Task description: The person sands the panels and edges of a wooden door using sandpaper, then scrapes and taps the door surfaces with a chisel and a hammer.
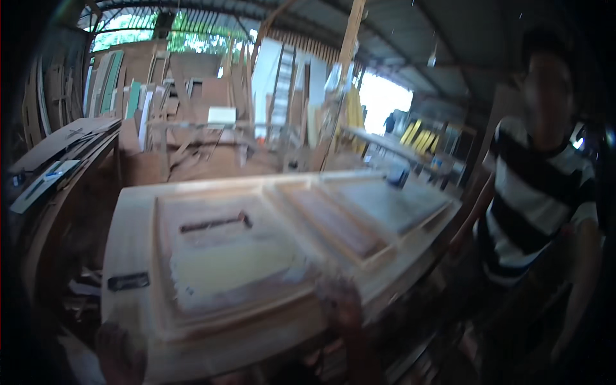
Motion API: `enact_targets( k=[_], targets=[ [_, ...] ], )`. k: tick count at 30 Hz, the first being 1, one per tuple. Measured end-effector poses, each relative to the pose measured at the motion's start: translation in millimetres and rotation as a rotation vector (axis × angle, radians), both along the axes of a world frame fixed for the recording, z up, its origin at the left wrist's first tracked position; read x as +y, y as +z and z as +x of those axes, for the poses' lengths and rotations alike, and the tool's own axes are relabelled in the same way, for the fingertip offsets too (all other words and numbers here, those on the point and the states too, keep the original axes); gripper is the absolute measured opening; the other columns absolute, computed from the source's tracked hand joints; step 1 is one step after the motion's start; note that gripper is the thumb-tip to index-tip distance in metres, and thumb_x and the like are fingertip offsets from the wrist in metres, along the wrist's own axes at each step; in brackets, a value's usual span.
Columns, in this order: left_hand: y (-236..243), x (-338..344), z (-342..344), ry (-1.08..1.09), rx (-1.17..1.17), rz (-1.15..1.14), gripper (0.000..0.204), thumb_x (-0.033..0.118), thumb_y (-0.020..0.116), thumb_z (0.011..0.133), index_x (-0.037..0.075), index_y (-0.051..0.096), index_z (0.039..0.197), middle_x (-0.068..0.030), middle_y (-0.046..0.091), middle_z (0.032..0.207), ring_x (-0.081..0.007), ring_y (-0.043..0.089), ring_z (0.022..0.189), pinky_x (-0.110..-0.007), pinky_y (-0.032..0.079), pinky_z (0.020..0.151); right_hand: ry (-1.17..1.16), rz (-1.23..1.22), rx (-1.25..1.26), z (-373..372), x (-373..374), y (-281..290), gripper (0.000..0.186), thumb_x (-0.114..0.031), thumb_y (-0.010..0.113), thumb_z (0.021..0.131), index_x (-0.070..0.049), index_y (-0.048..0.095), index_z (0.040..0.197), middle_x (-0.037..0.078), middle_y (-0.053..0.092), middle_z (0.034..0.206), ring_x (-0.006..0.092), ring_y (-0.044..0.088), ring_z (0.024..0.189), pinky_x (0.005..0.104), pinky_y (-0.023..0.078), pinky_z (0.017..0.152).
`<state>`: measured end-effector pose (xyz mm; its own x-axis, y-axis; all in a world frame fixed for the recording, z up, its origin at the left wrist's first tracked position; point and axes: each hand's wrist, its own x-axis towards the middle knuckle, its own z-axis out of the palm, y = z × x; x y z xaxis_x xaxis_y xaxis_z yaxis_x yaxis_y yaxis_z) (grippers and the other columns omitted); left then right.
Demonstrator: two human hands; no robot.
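Note:
A pale wooden panelled door (128, 224) lies flat before me, with raised mouldings around its panels. At its near left corner is my left hand (117, 350), dark and blurred, its fingers hard to make out. My right hand (340, 300) rests on the near edge around the middle, fingers laid over the wood and seemingly apart, also blurred. On the large left panel lies a hammer (215, 224), beside a pale yellowish patch (237, 263). A dark flat object (128, 281), its kind unclear, sits on the left border. Neither hand touches the hammer or that object.
A person in a striped shirt (532, 199) stands close to the door's right side. A small dark block (397, 177) sits at its far right. Stacked boards (70, 141) lie on the left; leaning planks (115, 83) and a wooden post (343, 70) stand behind.

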<state>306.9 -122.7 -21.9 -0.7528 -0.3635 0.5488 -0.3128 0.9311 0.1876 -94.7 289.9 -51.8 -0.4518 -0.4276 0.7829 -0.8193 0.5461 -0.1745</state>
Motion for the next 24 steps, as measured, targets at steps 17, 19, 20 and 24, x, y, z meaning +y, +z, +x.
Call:
enact_targets(
  k=[17,19,20,24],
  targets=[
    [-4,4,-17,0.072,0.022,0.201,0.052,0.023,0.079,0.088,-0.001,0.065,0.132,-0.0269,0.062,0.145,-0.0499,0.052,0.141,-0.060,0.041,0.122,-0.243,-0.019,-0.311,8,-8,0,0.049,-0.020,0.067,0.097,-0.018,0.074,0.146,0.024,0.065,0.154,0.0438,0.053,0.152,0.0573,0.027,0.134],
    [-5,4,-16,0.066,0.026,0.201,0.052,0.023,0.079,0.088,-0.001,0.065,0.132,-0.0268,0.062,0.145,-0.0498,0.052,0.142,-0.060,0.040,0.122,-0.251,-0.011,-0.298,10,-9,1,0.049,-0.020,0.068,0.098,-0.018,0.074,0.146,0.024,0.065,0.154,0.0433,0.053,0.152,0.0572,0.027,0.134],
    [-7,4,-16,0.065,0.031,0.197,0.052,0.023,0.079,0.088,-0.001,0.065,0.132,-0.0266,0.062,0.145,-0.0497,0.052,0.142,-0.060,0.040,0.122,-0.257,0.000,-0.285,10,-10,1,0.049,-0.021,0.068,0.098,-0.019,0.074,0.146,0.023,0.065,0.154,0.0428,0.053,0.152,0.0570,0.027,0.134],
    [-7,4,-17,0.072,0.022,0.189,0.051,0.024,0.079,0.089,-0.001,0.066,0.132,-0.0262,0.062,0.145,-0.0494,0.053,0.141,-0.060,0.040,0.122,-0.255,0.005,-0.299,14,-10,8,0.049,-0.021,0.067,0.099,-0.020,0.073,0.147,0.021,0.065,0.156,0.0413,0.053,0.153,0.0566,0.026,0.134]
  ],
)
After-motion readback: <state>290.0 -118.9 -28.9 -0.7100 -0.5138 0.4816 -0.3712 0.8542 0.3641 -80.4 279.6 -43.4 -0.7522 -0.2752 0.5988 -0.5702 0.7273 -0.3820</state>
